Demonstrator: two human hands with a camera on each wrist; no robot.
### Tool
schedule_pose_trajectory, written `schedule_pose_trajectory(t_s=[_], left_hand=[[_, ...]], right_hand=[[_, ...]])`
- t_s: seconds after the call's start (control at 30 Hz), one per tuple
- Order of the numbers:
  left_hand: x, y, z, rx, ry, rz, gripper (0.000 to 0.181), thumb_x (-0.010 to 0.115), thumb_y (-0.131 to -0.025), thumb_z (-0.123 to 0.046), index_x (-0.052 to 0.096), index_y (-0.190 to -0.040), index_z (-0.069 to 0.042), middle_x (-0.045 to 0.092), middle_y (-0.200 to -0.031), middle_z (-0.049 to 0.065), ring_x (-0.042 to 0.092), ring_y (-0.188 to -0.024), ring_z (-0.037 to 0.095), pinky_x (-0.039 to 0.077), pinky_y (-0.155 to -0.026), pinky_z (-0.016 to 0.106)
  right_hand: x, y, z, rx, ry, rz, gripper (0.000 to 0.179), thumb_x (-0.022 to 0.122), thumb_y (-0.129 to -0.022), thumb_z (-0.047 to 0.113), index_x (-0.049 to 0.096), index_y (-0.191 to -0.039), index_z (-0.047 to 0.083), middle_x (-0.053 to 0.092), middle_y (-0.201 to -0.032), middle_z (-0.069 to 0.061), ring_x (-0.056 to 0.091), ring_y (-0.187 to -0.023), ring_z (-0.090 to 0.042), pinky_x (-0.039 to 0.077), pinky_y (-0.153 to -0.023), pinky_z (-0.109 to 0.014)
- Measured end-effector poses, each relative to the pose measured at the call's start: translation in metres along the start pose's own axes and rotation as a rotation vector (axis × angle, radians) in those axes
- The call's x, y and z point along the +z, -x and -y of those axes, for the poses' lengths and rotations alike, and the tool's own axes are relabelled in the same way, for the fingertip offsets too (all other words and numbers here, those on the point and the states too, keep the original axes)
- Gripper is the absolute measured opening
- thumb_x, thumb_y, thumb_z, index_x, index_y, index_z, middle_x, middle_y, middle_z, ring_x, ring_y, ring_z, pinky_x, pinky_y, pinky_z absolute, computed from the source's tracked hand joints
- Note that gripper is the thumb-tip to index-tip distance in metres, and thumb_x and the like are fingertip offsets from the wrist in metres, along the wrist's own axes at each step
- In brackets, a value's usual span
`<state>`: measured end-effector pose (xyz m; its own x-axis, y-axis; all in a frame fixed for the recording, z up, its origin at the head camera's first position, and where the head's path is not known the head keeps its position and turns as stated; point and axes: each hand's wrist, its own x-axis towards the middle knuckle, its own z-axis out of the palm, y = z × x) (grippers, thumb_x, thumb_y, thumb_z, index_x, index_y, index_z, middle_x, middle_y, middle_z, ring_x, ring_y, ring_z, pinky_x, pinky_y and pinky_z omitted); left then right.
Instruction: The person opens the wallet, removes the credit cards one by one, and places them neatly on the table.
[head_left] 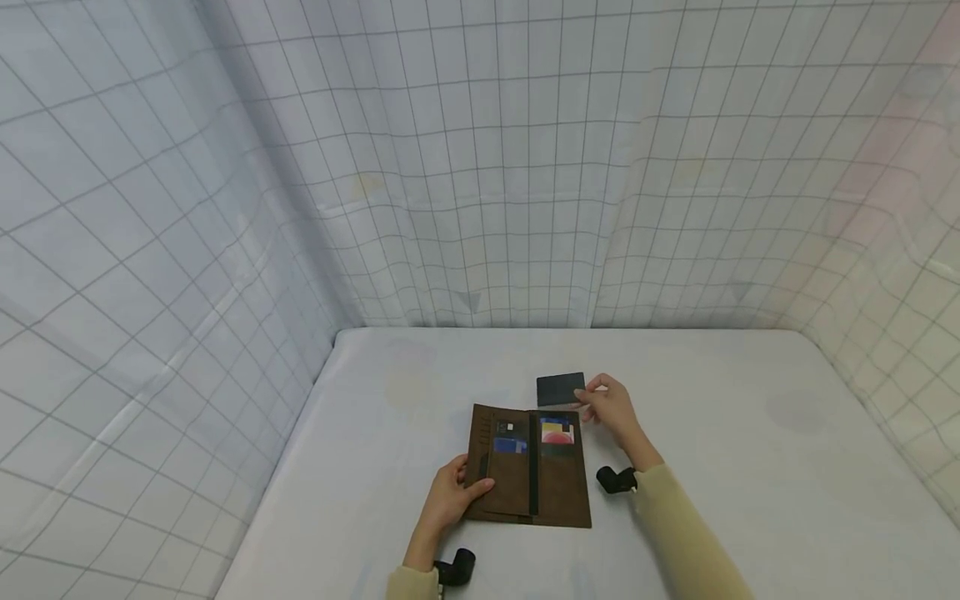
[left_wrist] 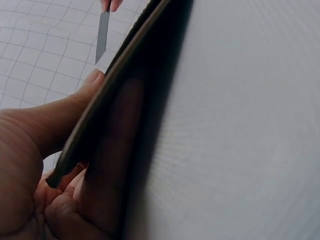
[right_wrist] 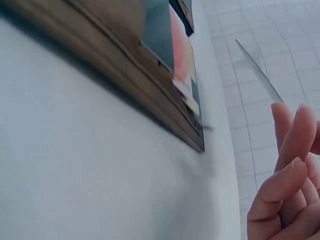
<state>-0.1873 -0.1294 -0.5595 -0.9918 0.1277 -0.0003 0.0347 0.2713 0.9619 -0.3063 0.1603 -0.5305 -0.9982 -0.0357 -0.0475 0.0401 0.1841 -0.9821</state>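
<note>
A brown bifold wallet [head_left: 562, 496] lies spread out on the white table, a black band running down its middle. At its lower left edge my left hand [head_left: 447, 497] grips the cover, thumb on top and fingers underneath, as the left wrist view shows. My right hand [head_left: 611, 410] pinches a dark card [head_left: 557, 389] by one end, just beyond the wallet's top right corner. Seen edge-on in the right wrist view, the card [right_wrist: 257, 70] is a thin strip. Slots on the wallet's left side hold a blue card [head_left: 510, 446]; a red and white card [head_left: 557, 434] sits on the right side.
White cloth covers the table [head_left: 405, 417]. Grid-patterned curtains [head_left: 480, 167] hang behind it and along both sides. A small black camera is strapped to each wrist, the right one [head_left: 617, 479] close beside the wallet's right edge.
</note>
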Motion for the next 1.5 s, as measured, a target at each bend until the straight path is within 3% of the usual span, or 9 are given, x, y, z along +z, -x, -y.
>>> schedule_pose_trajectory(t_s=[0.23,0.57,0.77,0.93,1.13,1.5], left_hand=[[-0.001,-0.003,0.002,0.007,-0.032,-0.002,0.054,0.074,-0.083,-0.012,0.049,-0.123,0.014,0.067,-0.098,0.023,0.067,-0.079,0.024,0.053,-0.066,0.031],[-0.001,-0.005,0.006,-0.001,-0.041,0.006,0.056,0.074,-0.083,-0.015,0.049,-0.125,0.013,0.067,-0.100,0.022,0.067,-0.080,0.023,0.053,-0.067,0.032],[-0.001,-0.004,0.005,0.002,-0.002,0.016,0.055,0.073,-0.084,-0.012,0.048,-0.126,0.014,0.066,-0.101,0.023,0.067,-0.080,0.024,0.053,-0.066,0.030],[-0.002,0.000,-0.009,0.020,0.043,0.034,0.051,0.070,-0.086,-0.005,0.046,-0.124,0.018,0.065,-0.100,0.027,0.067,-0.081,0.029,0.053,-0.066,0.030],[-0.003,0.008,-0.033,0.017,0.021,0.030,0.049,0.068,-0.086,-0.002,0.045,-0.123,0.020,0.063,-0.102,0.031,0.066,-0.083,0.031,0.052,-0.068,0.029],[-0.003,0.009,-0.031,0.010,0.035,0.028,0.050,0.069,-0.086,-0.002,0.045,-0.124,0.020,0.063,-0.102,0.031,0.067,-0.083,0.032,0.053,-0.068,0.031]], right_hand=[[-0.023,0.000,0.000,0.025,0.011,-0.075,0.019,0.065,-0.089,0.014,0.050,-0.088,0.002,0.071,-0.081,-0.014,0.057,-0.052,-0.023,0.041,-0.049,-0.026],[-0.050,0.001,-0.009,0.064,0.024,-0.121,0.023,0.066,-0.090,0.017,0.050,-0.090,0.001,0.071,-0.082,-0.013,0.056,-0.050,-0.016,0.042,-0.050,-0.025],[-0.060,0.003,-0.012,0.094,0.045,-0.133,0.022,0.065,-0.091,0.017,0.050,-0.092,0.000,0.071,-0.081,-0.011,0.058,-0.051,-0.015,0.042,-0.050,-0.025],[-0.065,0.004,-0.014,0.115,0.080,-0.132,0.019,0.063,-0.091,0.015,0.051,-0.092,0.000,0.071,-0.081,-0.011,0.057,-0.052,-0.015,0.041,-0.050,-0.025],[-0.067,0.004,-0.016,0.125,0.097,-0.131,0.020,0.063,-0.090,0.015,0.051,-0.091,0.000,0.071,-0.081,-0.012,0.056,-0.051,-0.015,0.040,-0.050,-0.025],[-0.066,0.004,-0.024,0.141,0.203,-0.124,0.022,0.063,-0.091,0.019,0.050,-0.092,0.001,0.071,-0.078,-0.009,0.056,-0.050,-0.013,0.039,-0.049,-0.026]])
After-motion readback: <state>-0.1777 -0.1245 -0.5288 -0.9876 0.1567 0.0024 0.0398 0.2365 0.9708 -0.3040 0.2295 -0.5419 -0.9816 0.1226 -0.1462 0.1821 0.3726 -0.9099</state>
